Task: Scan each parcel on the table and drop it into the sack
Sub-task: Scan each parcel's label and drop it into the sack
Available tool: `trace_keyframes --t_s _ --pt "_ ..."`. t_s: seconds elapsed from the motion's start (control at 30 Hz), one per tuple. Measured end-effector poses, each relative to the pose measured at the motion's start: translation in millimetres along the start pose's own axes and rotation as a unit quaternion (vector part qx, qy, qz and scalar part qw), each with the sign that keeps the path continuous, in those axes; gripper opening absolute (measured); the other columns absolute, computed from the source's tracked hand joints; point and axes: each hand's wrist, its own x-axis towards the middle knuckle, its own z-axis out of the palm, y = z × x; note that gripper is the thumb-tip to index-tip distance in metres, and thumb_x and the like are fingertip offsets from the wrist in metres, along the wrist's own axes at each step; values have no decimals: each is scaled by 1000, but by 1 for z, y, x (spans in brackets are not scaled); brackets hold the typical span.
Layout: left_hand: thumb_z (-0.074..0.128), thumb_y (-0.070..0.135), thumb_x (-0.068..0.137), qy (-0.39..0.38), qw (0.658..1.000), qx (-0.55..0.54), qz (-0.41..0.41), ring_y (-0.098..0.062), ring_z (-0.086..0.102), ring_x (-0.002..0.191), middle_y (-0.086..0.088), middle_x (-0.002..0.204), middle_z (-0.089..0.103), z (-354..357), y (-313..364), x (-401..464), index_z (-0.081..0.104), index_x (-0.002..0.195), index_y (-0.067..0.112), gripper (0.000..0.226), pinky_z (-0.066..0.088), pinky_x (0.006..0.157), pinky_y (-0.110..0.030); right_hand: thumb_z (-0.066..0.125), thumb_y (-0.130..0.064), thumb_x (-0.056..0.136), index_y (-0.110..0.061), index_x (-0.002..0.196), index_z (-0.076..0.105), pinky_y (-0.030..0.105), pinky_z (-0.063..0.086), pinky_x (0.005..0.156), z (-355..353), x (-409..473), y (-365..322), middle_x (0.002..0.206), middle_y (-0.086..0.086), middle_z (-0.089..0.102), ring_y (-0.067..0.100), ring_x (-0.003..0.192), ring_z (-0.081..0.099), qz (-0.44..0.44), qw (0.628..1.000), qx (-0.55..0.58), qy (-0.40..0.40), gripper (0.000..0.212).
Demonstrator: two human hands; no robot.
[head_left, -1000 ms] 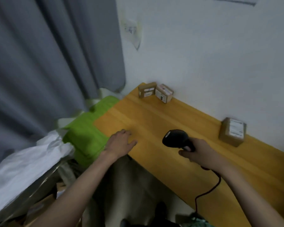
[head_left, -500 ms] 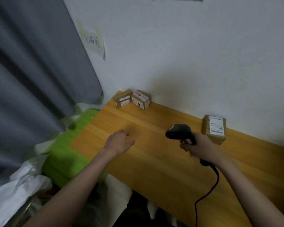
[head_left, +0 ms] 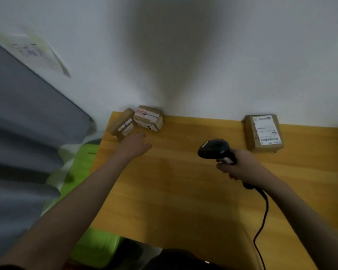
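Three parcels on table (head_left: 183,182). Your left hand (head_left: 134,146), fingers relaxed, nears the corner parcel (head_left: 123,124); your right hand (head_left: 240,166) grips scanner (head_left: 215,149). Next: grasp it, label toward scanner. Sack unseen.

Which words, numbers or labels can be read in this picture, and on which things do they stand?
No text can be read here.
Paper note on the wall: handwriting, blurred.
Large parcel: white label with print and barcodes, too small to read.
Left parcel: labels, blurred.
Middle parcel: labels, blurred.
Scanner: no marking visible.
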Motion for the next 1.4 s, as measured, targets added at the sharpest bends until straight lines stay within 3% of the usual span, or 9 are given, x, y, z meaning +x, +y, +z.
trace_keyframes --t_s 0.17,0.33,0.5,0.73,0.83,0.93,1.07,1.27,1.4 --pt "58 37 96 12 999 2 44 -39 40 138 -18 155 36 -11 -22 107 32 153 10 68 39 109 -50 70 -20 92 -25 97 58 15 45 50 14 39 -1 77 -4 64 9 60 62 53 997 52 18 14" --pt "66 33 84 26 998 -49 22 -47 45 130 -19 149 41 14 -49 193 29 149 9 79 43 102 -60 71 -19 90 -18 100 61 14 46 49 30 58 6 78 0 65 5 56 62 107 991 66 41 14" --pt "69 16 88 50 998 1 41 -49 23 145 -16 165 13 37 -49 215 15 158 12 89 25 117 -60 72 -18 90 -21 100 61 12 45 49 40 58 11 74 -4 64 -1 56 62 130 988 69 40 15" --pt "85 46 70 43 999 3 10 -43 37 136 -18 147 39 64 -32 160 36 145 6 98 29 114 -56 71 -18 91 -35 88 54 13 45 50 41 45 9 71 -4 63 -1 55 61 124 990 62 39 24" --pt "85 56 64 3 995 -84 -46 -35 46 129 -13 139 50 79 -21 131 46 138 7 98 41 108 -46 70 -18 91 -28 96 58 14 46 50 37 35 8 71 -4 63 0 54 61 113 991 57 40 16" --pt "85 58 57 -49 956 -268 -104 -23 64 109 -6 126 66 83 -10 85 62 126 9 88 57 92 -41 71 -20 91 -25 101 59 17 46 52 30 21 7 74 -5 64 2 55 62 101 993 51 43 16" --pt "86 40 74 -106 882 -445 -111 -18 63 108 -3 124 68 85 9 13 61 131 9 69 51 88 -30 72 -20 90 -24 98 59 17 48 51 19 -10 5 74 -3 64 3 54 62 77 994 56 56 15" --pt "82 51 54 -126 807 -574 -66 -17 66 102 0 106 76 69 42 -68 73 108 17 65 45 83 -27 71 -20 90 -21 99 62 21 50 53 2 -67 6 76 3 69 7 57 64 36 994 68 78 12" --pt "76 22 83 -142 759 -634 -48 -18 67 97 -2 101 76 56 64 -105 67 118 4 40 48 81 -25 71 -17 90 -16 98 66 23 50 54 -5 -102 8 71 4 67 11 56 63 14 990 108 87 10"
